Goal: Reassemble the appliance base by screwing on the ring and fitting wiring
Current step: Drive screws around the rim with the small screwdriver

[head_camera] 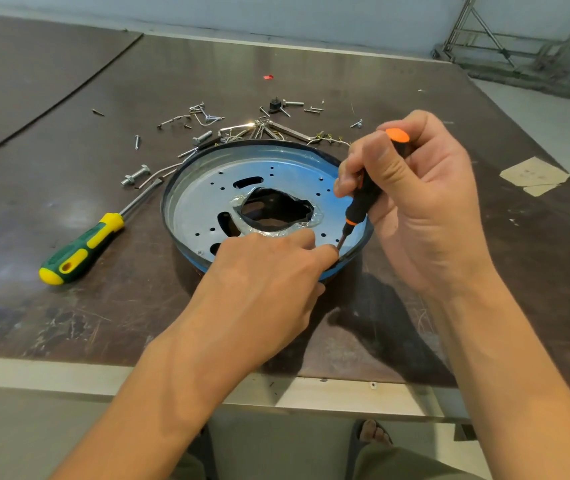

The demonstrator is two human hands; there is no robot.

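The round appliance base (207, 188) lies on the table, a shiny metal plate with several holes and a jagged central opening, ringed by a dark band. My right hand (425, 202) grips a black and orange screwdriver (363, 199) held nearly upright, its tip down at the plate's near right rim. My left hand (266, 271) rests over the near edge of the base, its fingertips pinching at the screwdriver tip; whatever sits under them is hidden.
A green and yellow screwdriver (82, 249) lies left of the base. Loose screws, bolts and bent wires (207, 123) are scattered behind it. A scrap of paper (533, 174) lies at the right. The table's front edge (68, 372) runs close to my body.
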